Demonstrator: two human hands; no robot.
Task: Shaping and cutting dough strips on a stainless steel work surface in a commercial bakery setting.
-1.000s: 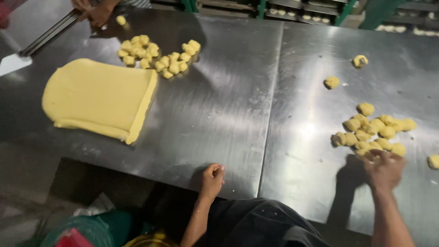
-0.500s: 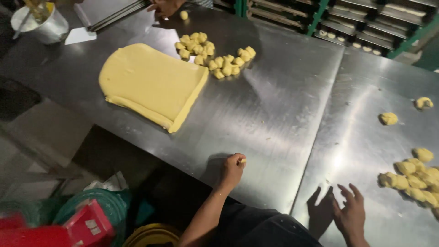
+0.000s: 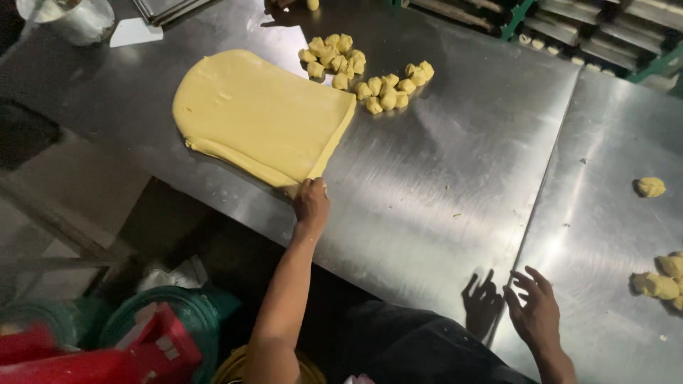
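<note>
The left hand (image 3: 311, 201) has its grip pinched on the near corner of the flat, folded slab of yellow dough (image 3: 260, 117), which lies on the steel desk (image 3: 441, 178) and spreads away from that grip toward the far left. Beyond the grip, just past the slab's far edge, sits a heap of small yellow dough lumps (image 3: 370, 75). The right hand (image 3: 535, 313) hovers with fingers spread and empty, well apart from the slab, a few more dough pieces (image 3: 658, 284) lying to its right.
</note>
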